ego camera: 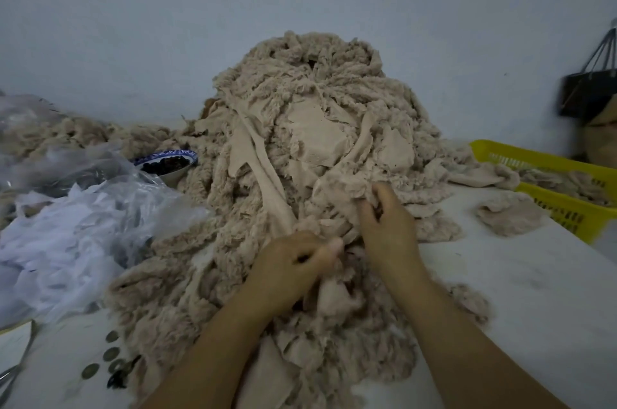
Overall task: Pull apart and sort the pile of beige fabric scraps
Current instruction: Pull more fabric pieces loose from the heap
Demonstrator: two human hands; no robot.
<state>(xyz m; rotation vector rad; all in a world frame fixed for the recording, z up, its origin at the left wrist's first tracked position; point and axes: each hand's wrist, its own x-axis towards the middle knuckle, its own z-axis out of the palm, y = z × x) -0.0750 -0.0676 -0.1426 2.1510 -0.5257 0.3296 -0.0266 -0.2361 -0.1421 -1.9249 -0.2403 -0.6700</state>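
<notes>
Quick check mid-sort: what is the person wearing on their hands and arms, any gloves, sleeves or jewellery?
Nothing shows. The left hand and right hand are ungloved, no rings visible. The left forearm and right forearm are bare down to the frame's edge: no sleeves, watch or bracelet.

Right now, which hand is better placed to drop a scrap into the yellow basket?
Probably the right hand: it grips scraps nearer the yellow basket on the right; the left hand is farther.
</notes>
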